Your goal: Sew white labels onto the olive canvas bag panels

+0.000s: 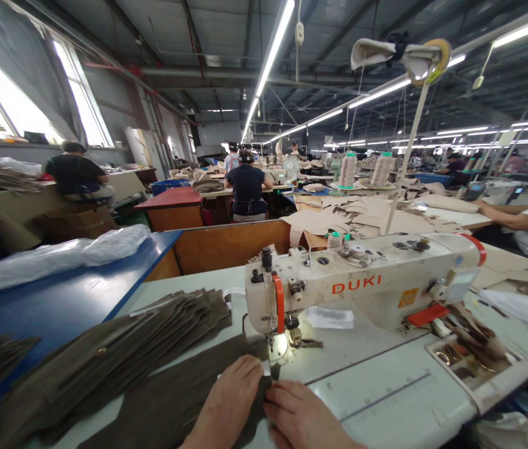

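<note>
A dark olive fabric piece (pixel 165 396) lies on the table of the white sewing machine (pixel 357 290), its end close to the lit needle area. My left hand (pixel 229 399) rests on this fabric with fingers together and bent, the tips beside a small white label (pixel 266 368). At the fabric's right edge, my right hand (pixel 304 411) has curled fingers pinching the cloth, just in front of the presser foot (pixel 277 365). Part of the fabric is hidden beneath both hands. To the left sits a stack of matching olive pieces (pixel 118 355).
A parts tray (pixel 479 368) with metal rings is set into the table at right. A printed paper (pixel 329 317) lies behind the needle. Plastic wrap (pixel 62 255) covers part of the blue table (pixel 142 265). Beige pieces (pixel 367 215) lie beyond the machine; a co-worker's arm (pixel 502 215) is at right.
</note>
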### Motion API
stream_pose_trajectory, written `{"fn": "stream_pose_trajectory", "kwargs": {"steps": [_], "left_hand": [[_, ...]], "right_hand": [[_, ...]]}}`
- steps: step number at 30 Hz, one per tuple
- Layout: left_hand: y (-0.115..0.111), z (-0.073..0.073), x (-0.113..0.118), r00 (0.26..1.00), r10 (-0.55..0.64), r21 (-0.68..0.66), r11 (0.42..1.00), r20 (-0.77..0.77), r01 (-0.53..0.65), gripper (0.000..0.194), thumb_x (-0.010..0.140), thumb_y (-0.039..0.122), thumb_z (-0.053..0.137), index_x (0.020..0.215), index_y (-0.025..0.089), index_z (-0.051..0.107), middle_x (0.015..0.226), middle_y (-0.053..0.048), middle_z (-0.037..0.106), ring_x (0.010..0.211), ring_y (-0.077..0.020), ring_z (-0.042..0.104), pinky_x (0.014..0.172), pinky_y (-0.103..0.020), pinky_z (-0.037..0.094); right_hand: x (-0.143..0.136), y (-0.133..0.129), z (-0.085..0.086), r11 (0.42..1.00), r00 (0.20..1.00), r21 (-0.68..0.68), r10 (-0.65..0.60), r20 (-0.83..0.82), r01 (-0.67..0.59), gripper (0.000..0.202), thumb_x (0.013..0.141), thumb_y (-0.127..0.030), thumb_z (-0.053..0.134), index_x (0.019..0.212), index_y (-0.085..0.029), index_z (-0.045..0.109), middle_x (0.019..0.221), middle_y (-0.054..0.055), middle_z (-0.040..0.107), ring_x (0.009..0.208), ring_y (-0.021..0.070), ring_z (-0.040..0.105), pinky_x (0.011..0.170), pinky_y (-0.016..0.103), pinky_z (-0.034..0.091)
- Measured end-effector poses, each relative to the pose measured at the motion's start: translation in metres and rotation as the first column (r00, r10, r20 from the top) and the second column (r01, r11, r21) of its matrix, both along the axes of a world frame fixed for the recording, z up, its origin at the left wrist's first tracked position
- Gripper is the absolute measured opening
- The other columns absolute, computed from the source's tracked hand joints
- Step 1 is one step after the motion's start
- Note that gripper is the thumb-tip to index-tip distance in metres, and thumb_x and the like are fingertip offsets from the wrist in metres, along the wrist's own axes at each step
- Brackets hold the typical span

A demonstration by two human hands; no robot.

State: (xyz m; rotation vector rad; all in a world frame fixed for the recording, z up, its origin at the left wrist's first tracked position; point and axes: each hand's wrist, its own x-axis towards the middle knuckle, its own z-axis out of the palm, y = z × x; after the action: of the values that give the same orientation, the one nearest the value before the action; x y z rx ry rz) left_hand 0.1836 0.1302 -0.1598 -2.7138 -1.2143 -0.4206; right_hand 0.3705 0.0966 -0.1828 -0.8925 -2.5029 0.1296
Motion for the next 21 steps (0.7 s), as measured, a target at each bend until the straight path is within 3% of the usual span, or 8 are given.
{"fn": "stream_pose_trajectory", "kwargs": {"steps": [8, 13, 21], "left_hand": [[-0.001, -0.002, 0.001, 1.0, 0.024, 0.012, 1.0, 0.001, -0.024, 0.036, 0.076, -0.006, 0.047, 0.097, 0.019, 0.062, 0.098, -0.003, 0.069, 0.095, -0.0188, 0.065, 0.09, -0.033, 0.053], [-0.004, -0.001, 0.0, 1.0, 0.016, 0.039, 0.999, 0.012, -0.017, 0.039, 0.077, -0.005, 0.043, 0.103, 0.018, 0.062, 0.103, -0.004, 0.07, 0.1, -0.018, 0.065, 0.092, -0.031, 0.053], [-0.012, -0.009, -0.003, 1.0, 0.031, 0.116, 0.993, 0.001, -0.031, 0.04, 0.079, 0.001, 0.043, 0.109, 0.017, 0.062, 0.11, -0.008, 0.071, 0.104, -0.0212, 0.065, 0.091, -0.034, 0.054]], "right_hand": [[0.002, 0.001, 0.004, 0.996, 0.997, -0.083, 0.023, -0.072, -0.029, 0.025, 0.086, -0.023, 0.057, 0.108, -0.013, 0.065, 0.114, 0.01, 0.066, 0.109, 0.0213, 0.056, 0.099, 0.028, 0.043], [0.008, 0.012, 0.026, 0.975, 0.983, -0.18, -0.151, -0.104, 0.131, 0.019, 0.087, -0.011, 0.053, 0.099, -0.019, 0.064, 0.097, 0.003, 0.066, 0.095, 0.0173, 0.057, 0.09, 0.026, 0.045], [0.002, 0.034, 0.038, 0.989, 0.975, 0.022, -0.15, 0.165, 0.149, 0.002, 0.088, -0.018, 0.061, 0.089, -0.017, 0.061, 0.087, 0.005, 0.063, 0.088, 0.0207, 0.056, 0.085, 0.031, 0.045]]}}
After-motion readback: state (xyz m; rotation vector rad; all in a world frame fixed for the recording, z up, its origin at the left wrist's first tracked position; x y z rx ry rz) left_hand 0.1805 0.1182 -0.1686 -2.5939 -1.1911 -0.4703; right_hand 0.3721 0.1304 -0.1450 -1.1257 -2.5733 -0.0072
